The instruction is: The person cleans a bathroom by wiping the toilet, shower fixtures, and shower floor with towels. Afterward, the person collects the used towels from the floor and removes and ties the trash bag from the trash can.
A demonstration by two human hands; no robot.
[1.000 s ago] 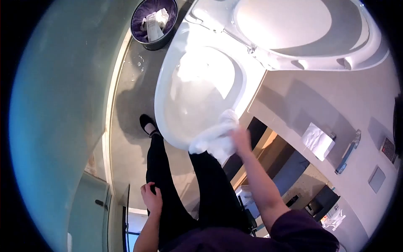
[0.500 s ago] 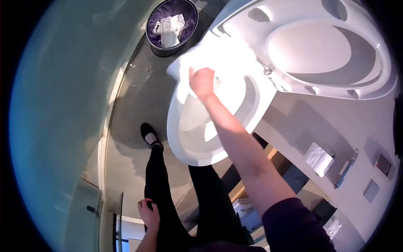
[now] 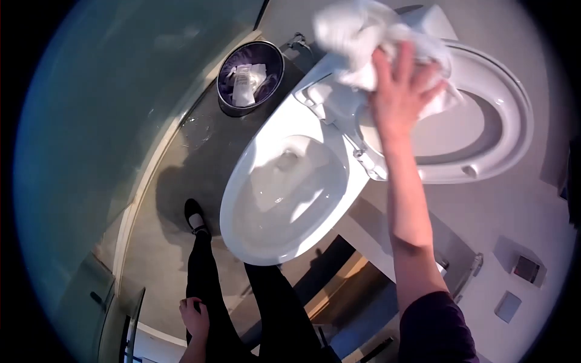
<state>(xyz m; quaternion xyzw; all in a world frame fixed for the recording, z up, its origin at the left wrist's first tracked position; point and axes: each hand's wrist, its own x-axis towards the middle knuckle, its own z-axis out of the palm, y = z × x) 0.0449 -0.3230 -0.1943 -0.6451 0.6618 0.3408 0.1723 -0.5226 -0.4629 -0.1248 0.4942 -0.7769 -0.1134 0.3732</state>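
Crumpled white cloth (image 3: pixel 360 39), partly blurred, over raised toilet seat (image 3: pixel 515 115)

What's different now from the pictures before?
The right hand moved a white cloth from the toilet rim to the raised seat, fingers now spread over the cloth. The left hand stayed by the left leg, and white litter is still in the bin.

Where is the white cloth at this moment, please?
In the head view, the white cloth is at the top, right of centre, under the right hand, partly hiding the raised toilet seat.
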